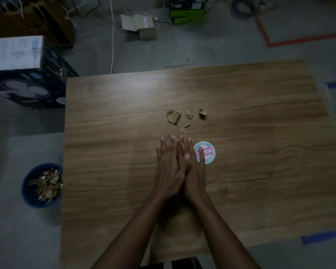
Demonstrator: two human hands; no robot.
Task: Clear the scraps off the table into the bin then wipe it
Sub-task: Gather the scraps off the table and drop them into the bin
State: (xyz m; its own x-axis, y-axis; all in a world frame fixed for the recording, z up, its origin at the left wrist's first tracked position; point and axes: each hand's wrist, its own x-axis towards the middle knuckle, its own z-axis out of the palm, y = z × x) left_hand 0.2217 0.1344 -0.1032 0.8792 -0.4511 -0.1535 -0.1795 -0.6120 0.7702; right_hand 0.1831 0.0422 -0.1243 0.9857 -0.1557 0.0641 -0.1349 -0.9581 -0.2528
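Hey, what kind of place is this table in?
Likely a workshop or storage room: a concrete floor marked with red tape, with loose cables and a cardboard box beyond the table.

My left hand (pixel 168 169) and right hand (pixel 195 179) lie together over the middle of the desk (pixel 260 133), the left overlapping the right. My fingers (pixel 163 148) are straight, pointing away from me and holding nothing. Just beyond them four brown cardboard scraps (pixel 174 117) lie in a loose cluster, while a round printed disc (pixel 209 150) lies flat beside my right hand with one finger crossing it; on the floor off the desk's left edge stands a blue bin (pixel 25 191) holding brown litter (pixel 47 184).
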